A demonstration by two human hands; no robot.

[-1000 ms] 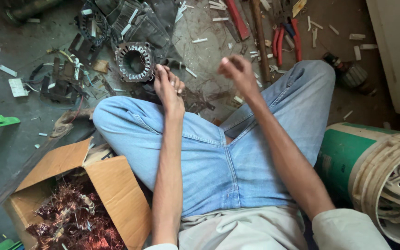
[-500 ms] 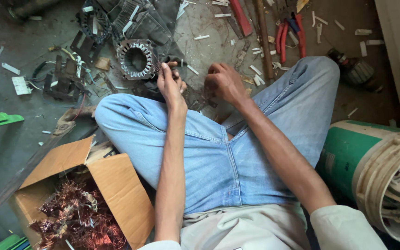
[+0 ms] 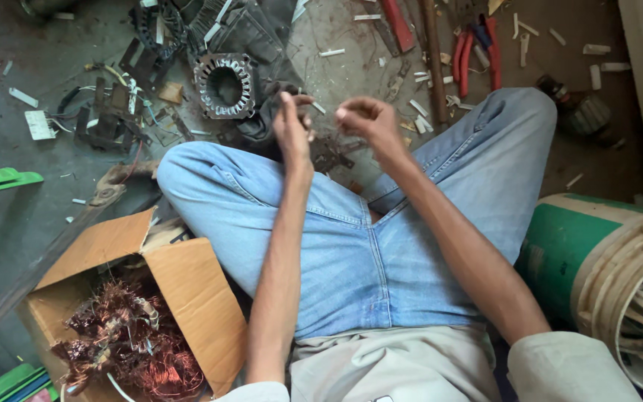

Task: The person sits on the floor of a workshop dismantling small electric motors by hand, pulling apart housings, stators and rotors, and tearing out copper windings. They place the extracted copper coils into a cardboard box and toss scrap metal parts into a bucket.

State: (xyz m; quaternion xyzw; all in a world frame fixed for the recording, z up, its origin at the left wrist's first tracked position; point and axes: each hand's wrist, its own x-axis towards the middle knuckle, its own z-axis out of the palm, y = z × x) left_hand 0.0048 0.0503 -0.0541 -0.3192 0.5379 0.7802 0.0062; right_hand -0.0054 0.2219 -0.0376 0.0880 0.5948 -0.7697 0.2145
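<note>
Fingers of the left hand [image 3: 292, 126] and right hand [image 3: 364, 119] are pinched shut on something thin between them (probably a wire strand, too fine to tell), held above the knees. It could slip or prick. Scrap crowds the floor [image 3: 9, 223]: stator ring [image 3: 224, 84], red pliers [image 3: 476, 46], cardboard box [image 3: 187, 290] near the left thigh.

Above the knees, the left hand [image 3: 292, 126] and right hand [image 3: 364, 121] pinch a small piece near a stator [image 3: 223, 85], beside a box [image 3: 180, 286] of copper wire [image 3: 124, 342].
</note>
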